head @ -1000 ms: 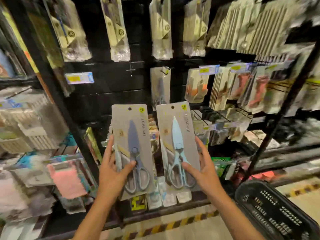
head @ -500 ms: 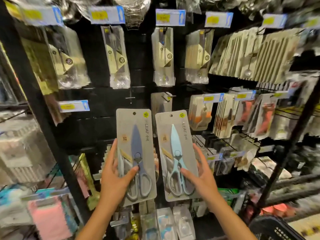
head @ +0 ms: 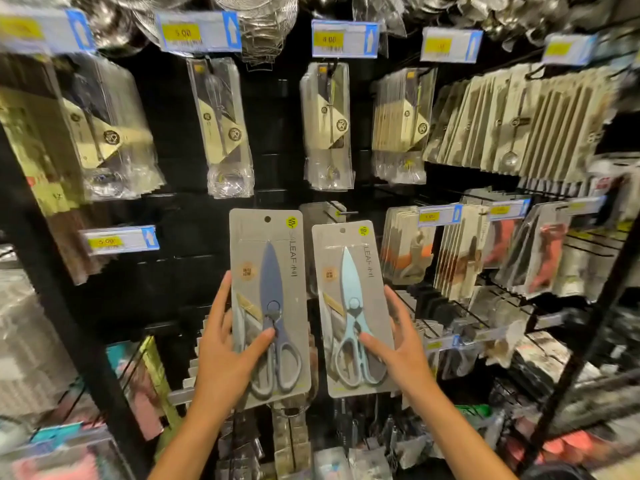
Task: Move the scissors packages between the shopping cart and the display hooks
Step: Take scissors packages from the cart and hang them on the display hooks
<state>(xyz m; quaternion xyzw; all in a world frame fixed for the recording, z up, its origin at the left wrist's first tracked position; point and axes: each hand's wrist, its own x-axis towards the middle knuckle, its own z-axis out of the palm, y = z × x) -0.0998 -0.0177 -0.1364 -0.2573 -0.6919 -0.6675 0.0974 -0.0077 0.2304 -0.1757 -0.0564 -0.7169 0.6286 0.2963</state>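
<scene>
Left hand (head: 225, 344) pinches the dark-scissors pack (head: 268, 306), right hand (head: 398, 344) the pale-scissors pack (head: 353, 306), both mid-frame. Hanging step, seemingly: next, thread a pack's hole onto the hook (head: 341, 213) above.

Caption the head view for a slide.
Left hand holds the dark-blue scissors package, right hand the light-blue scissors package, before display hooks.

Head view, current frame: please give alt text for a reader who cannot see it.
A person holds up two carded scissors packages before a black display wall: the left hand grips the dark blue pair, the right hand the light blue pair. Packaged utensils and price tags hang around them.
</scene>
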